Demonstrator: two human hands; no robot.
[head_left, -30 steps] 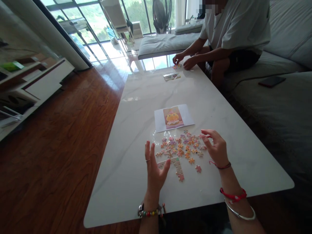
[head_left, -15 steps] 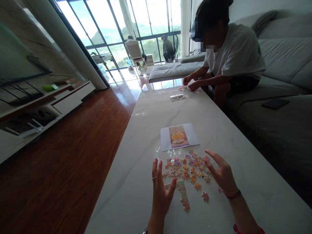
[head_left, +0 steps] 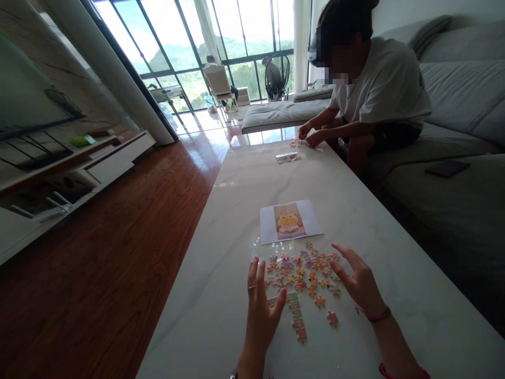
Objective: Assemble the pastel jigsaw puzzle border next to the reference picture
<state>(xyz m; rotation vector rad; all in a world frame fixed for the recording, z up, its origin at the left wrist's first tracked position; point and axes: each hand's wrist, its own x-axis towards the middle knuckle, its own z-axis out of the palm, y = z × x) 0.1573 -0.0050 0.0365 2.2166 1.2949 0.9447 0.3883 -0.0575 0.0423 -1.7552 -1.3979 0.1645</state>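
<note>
**While the left hand (head_left: 260, 310) and right hand (head_left: 361, 284) hover apart, the puzzle pieces (head_left: 302, 271) lie between them**

Both are spread, fingers apart, holding nothing, just above the desk (head_left: 205, 295). The loose pieces lie scattered ahead of the fingertips. A joined strip (head_left: 296, 315) sits just beside the left thumb, and the reference picture (head_left: 290, 221) lies beyond the pile. Pinching one piece lightly, I judge, avoids sweeping its neighbours.

Both hands hover open, left hand (head_left: 261, 308) upright with fingers (head_left: 256, 271) spread, right hand (head_left: 357, 281) palm inward.
</note>
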